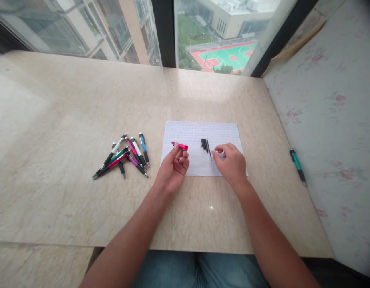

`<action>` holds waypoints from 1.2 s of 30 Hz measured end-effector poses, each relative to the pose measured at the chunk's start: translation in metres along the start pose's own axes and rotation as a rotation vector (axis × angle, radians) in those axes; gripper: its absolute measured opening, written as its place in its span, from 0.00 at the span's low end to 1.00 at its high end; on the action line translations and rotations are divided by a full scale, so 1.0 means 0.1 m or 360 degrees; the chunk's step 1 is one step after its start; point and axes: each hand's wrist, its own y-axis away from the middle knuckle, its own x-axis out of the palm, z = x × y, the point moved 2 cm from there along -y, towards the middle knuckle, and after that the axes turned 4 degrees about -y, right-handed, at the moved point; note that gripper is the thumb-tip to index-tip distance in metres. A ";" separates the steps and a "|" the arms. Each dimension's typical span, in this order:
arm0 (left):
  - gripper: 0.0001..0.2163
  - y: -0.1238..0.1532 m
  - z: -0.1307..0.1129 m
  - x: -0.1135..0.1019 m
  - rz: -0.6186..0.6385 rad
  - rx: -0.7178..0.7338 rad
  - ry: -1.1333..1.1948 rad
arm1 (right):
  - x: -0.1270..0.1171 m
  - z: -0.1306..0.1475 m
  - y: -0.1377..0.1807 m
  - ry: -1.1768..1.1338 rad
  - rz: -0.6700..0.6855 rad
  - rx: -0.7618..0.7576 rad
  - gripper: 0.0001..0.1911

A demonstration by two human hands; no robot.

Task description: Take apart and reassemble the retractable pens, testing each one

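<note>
My left hand is closed around a pink pen piece, held just above the lower left of a white sheet of paper. My right hand rests on the sheet with its fingers curled and pinched; what they hold is too small to make out. Small black pen parts lie on the paper between the two hands, just left of my right fingertips.
A pile of several pens in pink, blue, green, white and black lies on the marble table left of the sheet. One green pen lies at the table's right edge against the wall. A window runs along the far edge.
</note>
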 end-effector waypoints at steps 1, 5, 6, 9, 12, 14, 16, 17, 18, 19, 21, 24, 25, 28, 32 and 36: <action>0.03 0.00 0.00 0.00 -0.0001 0.0008 -0.0019 | 0.02 -0.01 0.01 0.0074 0.0040 0.0009 0.06; 0.05 0.00 0.02 0.00 0.0000 0.0053 -0.0105 | 0.05 0.03 0.06 0.0287 0.0173 0.0009 0.08; 0.05 0.00 0.02 -0.01 0.0004 0.0064 -0.0121 | 0.05 0.03 0.07 0.0324 0.0191 0.0016 0.07; 0.05 -0.01 0.03 -0.02 0.0007 0.0089 -0.0164 | 0.03 0.04 0.06 0.0420 0.0194 0.0062 0.06; 0.06 -0.01 0.03 -0.03 0.0018 0.0102 -0.0213 | 0.01 0.02 0.04 0.0507 0.0172 0.0116 0.07; 0.06 -0.02 0.04 -0.04 0.0033 0.0109 -0.0243 | 0.00 0.01 0.03 0.0536 0.0181 0.0151 0.08; 0.06 -0.03 0.04 -0.04 0.0038 0.0119 -0.0260 | -0.01 0.00 0.03 0.0552 0.0197 0.0174 0.08; 0.07 -0.03 0.04 -0.04 0.0034 0.0122 -0.0266 | -0.01 0.00 0.03 0.0563 0.0201 0.0175 0.09; 0.07 -0.03 0.04 -0.04 0.0028 0.0127 -0.0271 | -0.01 0.00 0.03 0.0579 0.0199 0.0168 0.09; 0.07 -0.03 0.04 -0.04 0.0022 0.0132 -0.0277 | -0.01 0.00 0.04 0.0596 0.0194 0.0158 0.09; 0.07 -0.03 0.04 -0.04 0.0014 0.0141 -0.0288 | 0.00 -0.01 0.04 0.0621 0.0186 0.0136 0.09; 0.07 -0.03 0.05 -0.04 0.0019 0.0148 -0.0296 | 0.02 -0.04 0.04 0.0625 0.0186 0.0122 0.08; 0.07 -0.03 0.05 -0.03 0.0023 0.0147 -0.0296 | 0.03 -0.05 0.04 0.0606 0.0178 0.0119 0.08; 0.07 -0.03 0.06 -0.03 0.0033 0.0140 -0.0294 | 0.02 -0.08 0.01 0.0437 0.0089 0.0113 0.09; 0.07 -0.03 0.05 -0.03 0.0034 0.0145 -0.0282 | -0.01 -0.07 -0.03 -0.0175 0.0058 0.0161 0.10; 0.07 -0.04 0.02 -0.04 0.0016 0.0184 -0.0258 | -0.02 0.02 -0.02 -0.0950 0.0185 0.0154 0.10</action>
